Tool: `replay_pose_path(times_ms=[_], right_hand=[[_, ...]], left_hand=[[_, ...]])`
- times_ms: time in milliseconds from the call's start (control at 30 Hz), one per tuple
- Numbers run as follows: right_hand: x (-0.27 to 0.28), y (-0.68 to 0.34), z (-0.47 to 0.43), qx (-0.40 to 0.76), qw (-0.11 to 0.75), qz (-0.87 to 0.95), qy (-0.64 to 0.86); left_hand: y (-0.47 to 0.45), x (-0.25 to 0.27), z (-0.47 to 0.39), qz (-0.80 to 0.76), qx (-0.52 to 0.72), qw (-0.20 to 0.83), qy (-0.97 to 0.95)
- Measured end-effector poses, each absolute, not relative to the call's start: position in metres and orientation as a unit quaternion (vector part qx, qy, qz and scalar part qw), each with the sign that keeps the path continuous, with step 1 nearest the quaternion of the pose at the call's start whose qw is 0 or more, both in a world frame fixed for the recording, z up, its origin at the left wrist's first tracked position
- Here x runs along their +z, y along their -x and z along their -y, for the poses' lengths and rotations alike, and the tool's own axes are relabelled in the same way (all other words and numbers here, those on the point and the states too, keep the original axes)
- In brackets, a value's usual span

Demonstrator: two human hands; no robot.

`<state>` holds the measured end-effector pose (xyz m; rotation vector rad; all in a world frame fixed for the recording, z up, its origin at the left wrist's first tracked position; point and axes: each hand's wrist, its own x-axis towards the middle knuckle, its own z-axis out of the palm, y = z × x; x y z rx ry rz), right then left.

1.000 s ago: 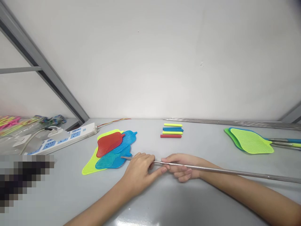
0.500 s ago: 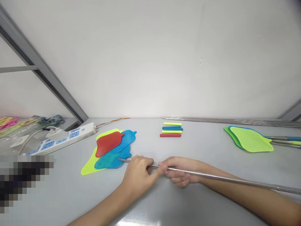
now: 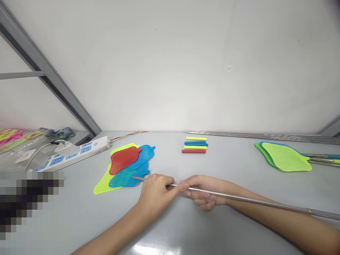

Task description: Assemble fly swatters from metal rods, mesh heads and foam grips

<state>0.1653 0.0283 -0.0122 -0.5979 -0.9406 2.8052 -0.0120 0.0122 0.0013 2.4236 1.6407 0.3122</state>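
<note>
A thin telescopic metal rod (image 3: 247, 200) runs slantwise across the front of the table, thicker toward the right edge of the view, where it leaves the frame. Near its thin left end my left hand (image 3: 156, 193) is closed round it, palm down. Right beside it, my right hand (image 3: 203, 193) grips the rod with curled fingers, and the two hands meet at the thumb. The rod's left tip lies over a blue fly swatter head (image 3: 127, 178). More swatter heads overlap there: a red one (image 3: 124, 161), another blue one (image 3: 146, 156) and yellow ones (image 3: 102, 184).
Behind the hands lie several coloured handle tubes (image 3: 195, 147). Metal rods (image 3: 252, 136) line the wall. Swatters with green, blue and yellow heads (image 3: 288, 157) rest at the right. A power strip (image 3: 79, 154) with plugs and bagged items (image 3: 26, 140) are at the left.
The rod has shifted slightly leftward through the grip, its thicker joint now further left. Both hands keep nearly the same place. The whole view has moved a little.
</note>
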Motion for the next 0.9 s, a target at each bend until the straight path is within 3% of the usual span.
replay_pose_path(times_ms=[500, 767, 900], right_hand=[[-0.013, -0.168, -0.029, 0.932, 0.059, 0.297, 0.199], [-0.021, -0.174, -0.041, 0.97, -0.003, 0.204, 0.134], [-0.025, -0.176, -0.044, 0.979, 0.014, 0.179, 0.096]], left_hand=[[0.012, -0.002, -0.013, -0.564, 0.118, 0.137, -0.806], [0.015, 0.001, -0.015, -0.579, 0.13, 0.116, -0.797], [0.019, 0.006, -0.019, -0.596, 0.13, 0.103, -0.786]])
